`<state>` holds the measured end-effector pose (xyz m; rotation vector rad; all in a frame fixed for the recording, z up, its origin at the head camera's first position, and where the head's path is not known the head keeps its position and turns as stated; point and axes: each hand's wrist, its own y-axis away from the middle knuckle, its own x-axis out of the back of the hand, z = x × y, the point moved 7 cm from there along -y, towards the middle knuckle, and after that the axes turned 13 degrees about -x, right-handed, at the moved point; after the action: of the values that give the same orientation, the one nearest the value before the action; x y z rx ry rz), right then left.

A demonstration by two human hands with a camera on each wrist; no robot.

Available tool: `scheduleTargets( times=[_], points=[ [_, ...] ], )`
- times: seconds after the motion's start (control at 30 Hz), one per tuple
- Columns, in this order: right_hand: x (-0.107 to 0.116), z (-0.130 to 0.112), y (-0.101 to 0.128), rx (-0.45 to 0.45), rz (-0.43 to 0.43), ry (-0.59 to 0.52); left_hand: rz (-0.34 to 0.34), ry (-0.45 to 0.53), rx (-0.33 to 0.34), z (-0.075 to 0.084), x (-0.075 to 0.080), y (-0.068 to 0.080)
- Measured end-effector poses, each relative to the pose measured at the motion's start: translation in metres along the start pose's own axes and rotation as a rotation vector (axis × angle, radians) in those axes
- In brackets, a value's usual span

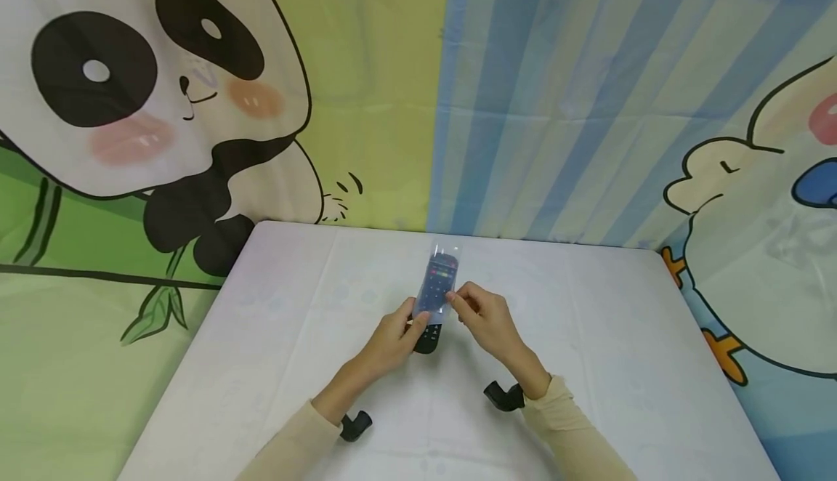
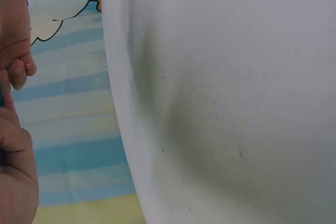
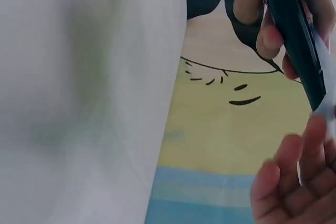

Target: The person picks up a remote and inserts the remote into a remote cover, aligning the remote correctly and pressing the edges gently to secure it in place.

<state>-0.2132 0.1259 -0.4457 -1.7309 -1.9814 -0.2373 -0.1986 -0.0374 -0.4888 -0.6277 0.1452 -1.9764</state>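
Observation:
A black remote control [image 1: 427, 341] is tilted above the table, most of its length inside a clear plastic sleeve [image 1: 436, 285]. Its lower end sticks out of the sleeve, and the sleeve reaches past its top end. My left hand [image 1: 392, 336] grips the lower part of the remote, thumb on the front over the sleeve's edge. With its fingertips my right hand [image 1: 485, 317] pinches the right side of the sleeve. In the right wrist view the dark back and side of the remote [image 3: 296, 40] show between the hands. The left wrist view shows the hands only at its left edge.
Under the hands lies a table with a white cover [image 1: 608, 336]. A cartoon-printed curtain [image 1: 373, 103] hangs behind it. Black curved pieces [image 1: 505, 397] sit at both wrists, by the sleeve cuffs.

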Motion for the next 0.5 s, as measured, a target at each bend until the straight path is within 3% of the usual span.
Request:
scheduleTargets(
  times=[0.1, 0.2, 0.33, 0.5],
  points=[
    [-0.004, -0.003, -0.001, 0.024, -0.063, 0.009, -0.028, 0.024, 0.000, 0.002, -0.003, 0.000],
    [-0.006, -0.002, -0.003, 0.018, -0.071, 0.009, -0.031, 0.096, 0.038, 0.004, -0.006, -0.001],
    [-0.007, -0.004, -0.004, 0.032, -0.057, 0.000, 0.037, 0.182, 0.130, 0.006, -0.006, -0.001],
    [-0.013, -0.010, -0.001, 0.057, -0.095, -0.002, 0.111, 0.189, 0.196, 0.009, -0.004, -0.003]
  ],
)
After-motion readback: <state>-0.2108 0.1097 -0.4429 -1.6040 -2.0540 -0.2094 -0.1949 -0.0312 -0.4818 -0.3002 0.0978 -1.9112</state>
